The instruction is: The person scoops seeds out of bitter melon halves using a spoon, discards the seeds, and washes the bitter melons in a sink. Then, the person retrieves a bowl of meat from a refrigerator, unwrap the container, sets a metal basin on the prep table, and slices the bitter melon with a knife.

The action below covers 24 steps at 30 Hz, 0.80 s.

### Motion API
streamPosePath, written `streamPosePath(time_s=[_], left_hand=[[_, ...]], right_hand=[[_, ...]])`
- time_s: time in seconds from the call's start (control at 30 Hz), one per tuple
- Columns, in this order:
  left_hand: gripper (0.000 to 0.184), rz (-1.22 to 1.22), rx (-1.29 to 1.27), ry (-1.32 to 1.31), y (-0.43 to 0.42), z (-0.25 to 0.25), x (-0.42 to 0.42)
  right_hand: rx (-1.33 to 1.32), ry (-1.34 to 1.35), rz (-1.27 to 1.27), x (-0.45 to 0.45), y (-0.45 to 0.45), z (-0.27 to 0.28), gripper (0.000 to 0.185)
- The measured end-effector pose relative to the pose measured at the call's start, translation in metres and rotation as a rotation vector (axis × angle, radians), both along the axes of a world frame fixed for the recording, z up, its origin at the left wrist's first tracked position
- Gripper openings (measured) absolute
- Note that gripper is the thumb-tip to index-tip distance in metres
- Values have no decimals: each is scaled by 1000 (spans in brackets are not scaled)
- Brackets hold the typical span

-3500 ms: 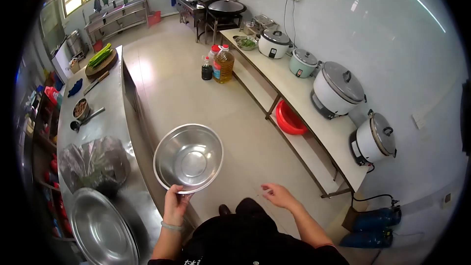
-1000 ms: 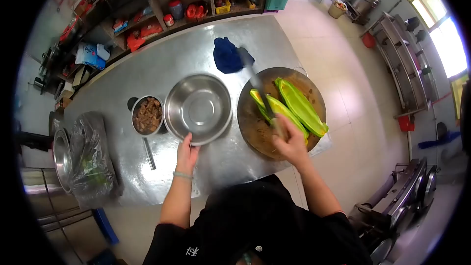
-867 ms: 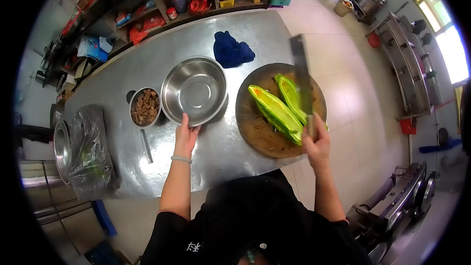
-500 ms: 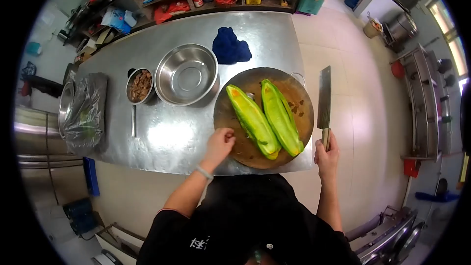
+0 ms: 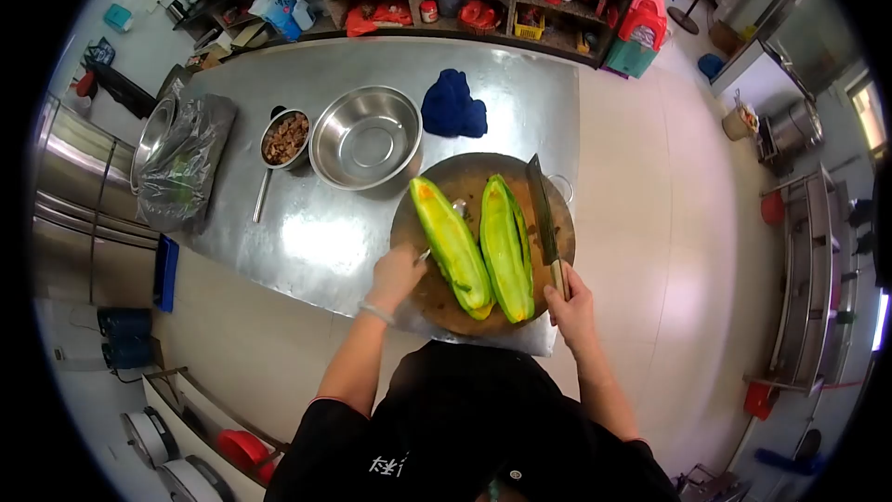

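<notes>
Two hollowed halves of a long green gourd lie side by side on a round wooden chopping board, the left half and the right half with cut faces up. My left hand is closed at the board's left edge on the thin end of a metal spoon; the spoon's middle seems hidden under the left half. In my right hand is a cleaver, gripped by its wooden handle, its blade over the board's right side beside the right half.
Left of the board on the steel table stand a wide metal bowl and a long-handled pan of chopped brown food. A blue cloth lies behind the board. A plastic-covered container occupies the table's left end.
The cleaver has come left, from beyond the board's right edge to over the board. My left fingers now hold the spoon's end. The whole view has shifted.
</notes>
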<state>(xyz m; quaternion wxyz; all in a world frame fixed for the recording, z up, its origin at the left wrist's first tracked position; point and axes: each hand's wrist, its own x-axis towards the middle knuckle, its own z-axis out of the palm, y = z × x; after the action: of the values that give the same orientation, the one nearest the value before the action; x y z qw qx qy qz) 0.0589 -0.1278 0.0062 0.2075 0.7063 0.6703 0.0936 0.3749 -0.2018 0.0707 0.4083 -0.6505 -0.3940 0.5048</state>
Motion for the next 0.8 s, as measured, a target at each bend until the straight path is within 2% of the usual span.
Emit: streamPosePath(time_s=[0.17,0.23,0.3,0.37,0.4,0.47,0.5,0.6,0.67,0.73,0.8], left_hand=[[20,-193,-95,-129,8,-1,-54],[17,-12,-232,-408,17,11,-62],[15,21,-206,-419,36,16,-63],[14,54,10,-401,61,27,-55],[12,-112,243,-318,73,39,-47],[11,-185,320,-258,97,68,-27],[10,-248,402,-199,110,80,-21],[10,-196,544,-112,163,106,-14],[12,-138,651,-191,197,127,4],[16,-101,704,-312,234,117,28],[19,121,239,-705,268,85,64]], right_hand=[[13,97,-31,5,9,-7,46],[27,125,-105,3,12,-11,46],[-3,131,-105,3,11,-17,47],[-32,138,-106,1,9,-31,47],[41,28,-81,-2,7,-43,48],[229,-210,-67,-10,5,-61,49],[224,-212,-77,-12,4,-58,49],[123,-245,-49,-21,7,-42,52],[96,-297,-26,-26,8,-34,52],[65,-349,10,-29,11,-32,53],[112,-383,22,-28,10,-38,53]])
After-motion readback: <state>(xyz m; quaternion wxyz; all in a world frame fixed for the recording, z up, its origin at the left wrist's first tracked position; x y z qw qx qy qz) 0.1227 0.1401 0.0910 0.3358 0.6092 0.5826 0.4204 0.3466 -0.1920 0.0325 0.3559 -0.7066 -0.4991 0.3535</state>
